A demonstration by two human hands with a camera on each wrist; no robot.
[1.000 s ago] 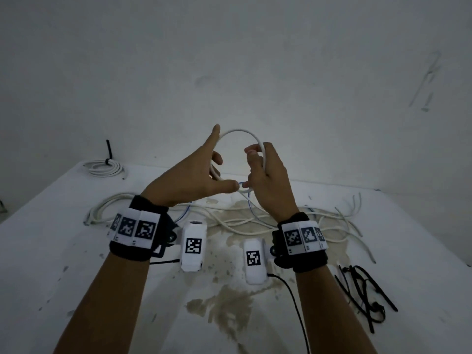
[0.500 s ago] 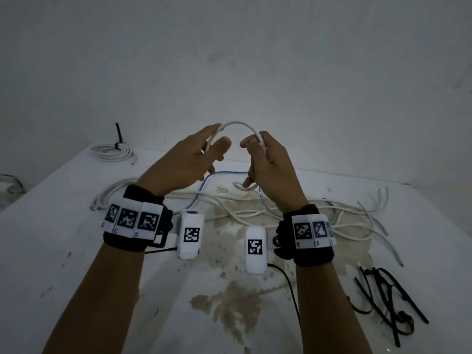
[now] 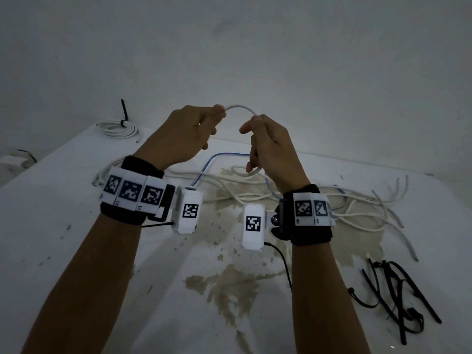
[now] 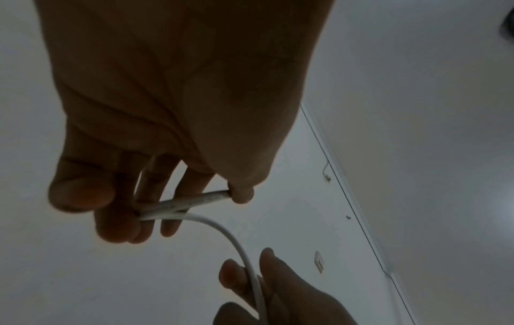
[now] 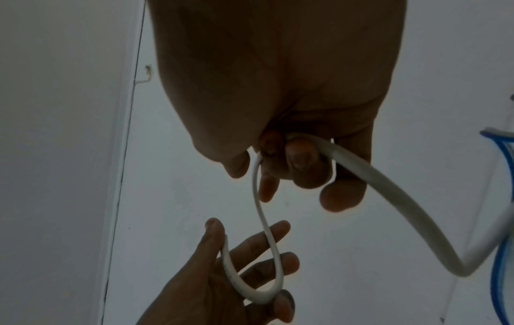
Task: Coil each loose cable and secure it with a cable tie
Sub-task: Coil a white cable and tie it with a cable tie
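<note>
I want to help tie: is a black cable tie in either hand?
No, both hands hold only the white cable; the black ties lie on the table.

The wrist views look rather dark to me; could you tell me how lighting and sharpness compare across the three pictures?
Head view: dim but sharp, tie outlines crisp. Left wrist view: left hand a backlit, soft shadow; cable readable. Right wrist view: right hand equally dark, edges slightly blurred.

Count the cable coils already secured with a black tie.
1. The tied coil lies at the table's far left corner, a black tie standing up from it. A white object at the left edge may be another; too dim to tell.
</note>
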